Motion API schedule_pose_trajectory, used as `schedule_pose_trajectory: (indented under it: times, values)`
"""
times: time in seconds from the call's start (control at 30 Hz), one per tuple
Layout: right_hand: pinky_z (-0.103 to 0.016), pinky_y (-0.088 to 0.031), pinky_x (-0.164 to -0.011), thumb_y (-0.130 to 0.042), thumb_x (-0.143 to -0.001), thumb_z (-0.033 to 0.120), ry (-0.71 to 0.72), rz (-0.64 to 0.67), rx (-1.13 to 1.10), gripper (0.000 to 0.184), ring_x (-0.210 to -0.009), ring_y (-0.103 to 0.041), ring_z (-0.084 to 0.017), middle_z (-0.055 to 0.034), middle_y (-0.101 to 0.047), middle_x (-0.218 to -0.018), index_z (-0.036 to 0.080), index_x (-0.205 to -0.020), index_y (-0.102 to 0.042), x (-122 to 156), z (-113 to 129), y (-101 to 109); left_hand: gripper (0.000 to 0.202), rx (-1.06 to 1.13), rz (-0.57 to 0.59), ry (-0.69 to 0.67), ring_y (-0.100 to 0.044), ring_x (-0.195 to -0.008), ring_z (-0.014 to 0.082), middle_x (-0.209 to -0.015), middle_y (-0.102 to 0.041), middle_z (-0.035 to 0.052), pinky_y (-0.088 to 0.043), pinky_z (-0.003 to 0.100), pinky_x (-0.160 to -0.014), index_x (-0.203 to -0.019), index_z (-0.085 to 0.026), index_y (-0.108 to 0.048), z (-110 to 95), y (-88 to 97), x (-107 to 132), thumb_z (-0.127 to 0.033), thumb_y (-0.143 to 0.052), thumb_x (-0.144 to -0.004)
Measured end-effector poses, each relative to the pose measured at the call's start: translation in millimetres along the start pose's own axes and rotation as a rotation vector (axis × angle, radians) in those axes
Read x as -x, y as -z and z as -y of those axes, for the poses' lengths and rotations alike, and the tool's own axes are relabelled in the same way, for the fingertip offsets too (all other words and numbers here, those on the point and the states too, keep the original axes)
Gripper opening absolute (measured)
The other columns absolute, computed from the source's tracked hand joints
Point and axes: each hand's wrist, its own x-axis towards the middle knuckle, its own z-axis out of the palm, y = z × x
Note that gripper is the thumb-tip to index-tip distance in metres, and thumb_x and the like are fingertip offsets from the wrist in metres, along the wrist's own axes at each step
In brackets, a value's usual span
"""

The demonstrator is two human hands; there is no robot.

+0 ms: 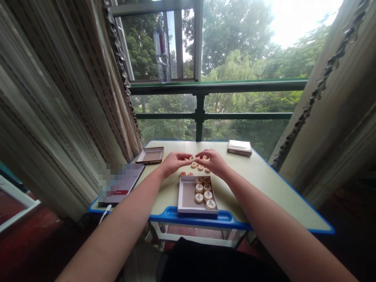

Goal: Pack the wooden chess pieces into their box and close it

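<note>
My left hand (175,162) and my right hand (215,160) meet over the far middle of the table. Between their fingertips is a round wooden Chinese chess piece (192,158) with a dark character, pinched from both sides. Below and behind the fingers lie several loose pieces, among them a red-marked piece (200,167) and two more red ones nearer me. Closer in, a shallow white box (185,196) holds two columns of dark-marked pieces (208,195) along its right side. My right fingers partly cover some loose pieces.
A box lid (150,155) lies open side up at the far left. In front of it sits a tablet (126,184) with a white cable (105,213). Another flat box (239,148) rests at the far right. The table (273,196) has a blue rim; curtains hang on both sides.
</note>
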Motion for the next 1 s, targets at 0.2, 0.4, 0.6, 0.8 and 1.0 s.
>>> schedule_pose_trajectory:
  times: [0.2, 0.4, 0.6, 0.8, 1.0]
  values:
    - [-0.027, -0.041, -0.062, -0.062, -0.071, 0.035, -0.04, 0.025, -0.074, 0.02, -0.072, -0.052, -0.016, -0.0041, -0.064, -0.075, 0.018, -0.08, -0.069, 10, 12, 13, 0.044, 0.031, 0.001, -0.051, -0.061, -0.077, 0.0184, -0.087, -0.068, 0.0098, -0.049, 0.033, -0.073, -0.091, -0.011, -0.067, -6, -9.1, 10, -0.034, -0.076, -0.054]
    - [-0.026, -0.041, -0.057, -0.06, -0.072, 0.038, -0.076, 0.055, -0.233, 0.026, -0.066, -0.053, -0.014, -0.0036, -0.063, -0.077, 0.019, -0.087, -0.068, 32, 23, 20, 0.045, -0.08, 0.03, -0.064, -0.057, -0.068, 0.0148, -0.08, -0.067, 0.0083, -0.046, 0.028, -0.062, -0.094, -0.012, -0.068, -16, -18.2, 26, -0.039, -0.072, -0.058]
    - [-0.029, -0.042, -0.067, -0.062, -0.072, 0.032, -0.069, -0.055, -0.181, 0.019, -0.075, -0.055, -0.016, -0.0032, -0.064, -0.08, 0.02, -0.085, -0.067, 64, 29, 15, 0.042, -0.244, 0.055, -0.114, -0.049, -0.061, 0.0107, -0.077, -0.065, 0.0049, -0.04, 0.024, -0.055, -0.094, -0.014, -0.068, -24, -28.9, 45, -0.04, -0.07, -0.06]
    - [-0.036, -0.037, -0.083, -0.06, -0.074, 0.031, 0.053, -0.056, -0.072, 0.015, -0.08, -0.054, -0.018, -0.0028, -0.063, -0.08, 0.022, -0.085, -0.067, 85, 33, 10, 0.034, -0.343, 0.038, -0.184, -0.051, -0.067, 0.0127, -0.075, -0.066, 0.0025, -0.041, 0.025, -0.062, -0.088, -0.016, -0.069, -20, -34.6, 63, -0.037, -0.07, -0.06]
    - [-0.036, -0.038, -0.084, -0.055, -0.077, 0.027, 0.049, -0.117, -0.071, 0.014, -0.084, -0.054, -0.018, -0.0036, -0.062, -0.078, 0.021, -0.082, -0.067, 91, 28, 11, 0.029, -0.373, -0.005, -0.195, -0.056, -0.083, 0.0175, -0.087, -0.066, 0.0053, -0.042, 0.028, -0.076, -0.085, -0.017, -0.069, -18, -27.1, 77, -0.034, -0.07, -0.061]
